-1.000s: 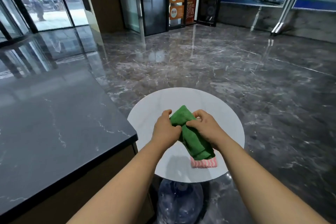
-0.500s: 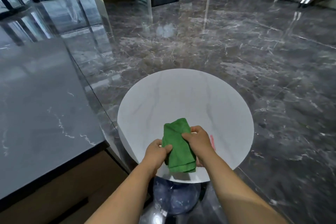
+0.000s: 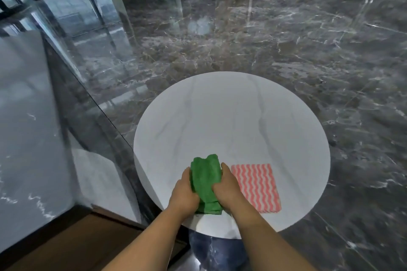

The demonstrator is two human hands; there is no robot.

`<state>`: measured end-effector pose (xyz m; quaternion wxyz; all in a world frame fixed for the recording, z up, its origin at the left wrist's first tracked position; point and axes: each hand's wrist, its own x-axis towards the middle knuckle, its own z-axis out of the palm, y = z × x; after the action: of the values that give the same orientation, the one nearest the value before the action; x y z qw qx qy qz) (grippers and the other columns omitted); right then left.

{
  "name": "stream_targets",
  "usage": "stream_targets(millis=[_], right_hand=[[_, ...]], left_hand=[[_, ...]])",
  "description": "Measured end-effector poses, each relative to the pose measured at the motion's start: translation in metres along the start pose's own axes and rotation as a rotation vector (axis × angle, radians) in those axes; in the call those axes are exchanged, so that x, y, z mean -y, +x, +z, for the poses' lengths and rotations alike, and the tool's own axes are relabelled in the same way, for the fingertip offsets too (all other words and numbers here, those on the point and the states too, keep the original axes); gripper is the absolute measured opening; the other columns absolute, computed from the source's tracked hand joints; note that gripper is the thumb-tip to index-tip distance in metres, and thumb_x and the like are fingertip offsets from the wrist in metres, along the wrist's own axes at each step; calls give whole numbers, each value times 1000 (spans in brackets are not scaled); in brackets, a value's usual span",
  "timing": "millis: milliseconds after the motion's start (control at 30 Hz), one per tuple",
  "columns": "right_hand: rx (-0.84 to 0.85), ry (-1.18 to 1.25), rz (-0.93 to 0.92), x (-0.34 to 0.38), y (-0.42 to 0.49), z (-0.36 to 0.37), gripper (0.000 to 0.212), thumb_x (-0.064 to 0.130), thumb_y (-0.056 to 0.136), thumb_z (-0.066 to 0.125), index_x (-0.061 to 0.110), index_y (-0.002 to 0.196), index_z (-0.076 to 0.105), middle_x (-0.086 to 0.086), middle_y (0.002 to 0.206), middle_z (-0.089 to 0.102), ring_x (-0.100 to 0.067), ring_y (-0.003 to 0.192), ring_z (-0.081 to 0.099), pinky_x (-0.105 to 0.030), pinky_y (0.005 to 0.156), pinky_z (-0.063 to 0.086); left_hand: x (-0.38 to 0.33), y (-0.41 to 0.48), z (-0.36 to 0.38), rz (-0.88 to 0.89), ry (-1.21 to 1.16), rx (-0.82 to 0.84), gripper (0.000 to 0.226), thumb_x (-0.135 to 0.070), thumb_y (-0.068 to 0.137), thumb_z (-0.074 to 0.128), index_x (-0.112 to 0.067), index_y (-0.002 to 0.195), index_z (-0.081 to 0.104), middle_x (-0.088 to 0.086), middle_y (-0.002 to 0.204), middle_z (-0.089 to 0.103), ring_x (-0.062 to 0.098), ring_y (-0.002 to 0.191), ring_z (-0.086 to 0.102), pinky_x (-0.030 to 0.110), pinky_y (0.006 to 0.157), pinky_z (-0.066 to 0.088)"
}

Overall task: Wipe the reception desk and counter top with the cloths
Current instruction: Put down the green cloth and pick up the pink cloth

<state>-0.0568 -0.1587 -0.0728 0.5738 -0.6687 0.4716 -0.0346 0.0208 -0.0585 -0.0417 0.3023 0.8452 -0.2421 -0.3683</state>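
The dark bench (image 3: 33,116) fills the left of the frame. Low in the middle, on the round white bench (image 3: 231,116), the left hand (image 3: 184,193) curls round one side of the green cloth (image 3: 204,180) and the right hand (image 3: 229,191) round the other. The cloth looks soft and light, best grabbed in a bunch. The pink striped cloth (image 3: 256,187) lies flat just to the right.

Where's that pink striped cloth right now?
In the head view, the pink striped cloth lies flat on the round white table, just right of the green cloth and the right hand gripping it.
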Motion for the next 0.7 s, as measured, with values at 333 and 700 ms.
stream_targets(millis=[333,700], right_hand=[[129,-563,-197,-15,-22,7,60,3,93,42,14,151,29,-4,164,1,-18,149,13,-32,119,23],[-205,-801,-169,-30,-26,-58,52,20,98,44,14,149,32,-8,156,28,-25,144,24,-32,116,21]], left_hand=[[10,8,25,268,915,74,67,-34,94,43,-32,153,13,1,162,2,18,149,-1,44,120,-1],[-2,5,22,268,948,33,61,-16,94,42,-26,151,22,5,162,7,21,149,4,51,117,-6]])
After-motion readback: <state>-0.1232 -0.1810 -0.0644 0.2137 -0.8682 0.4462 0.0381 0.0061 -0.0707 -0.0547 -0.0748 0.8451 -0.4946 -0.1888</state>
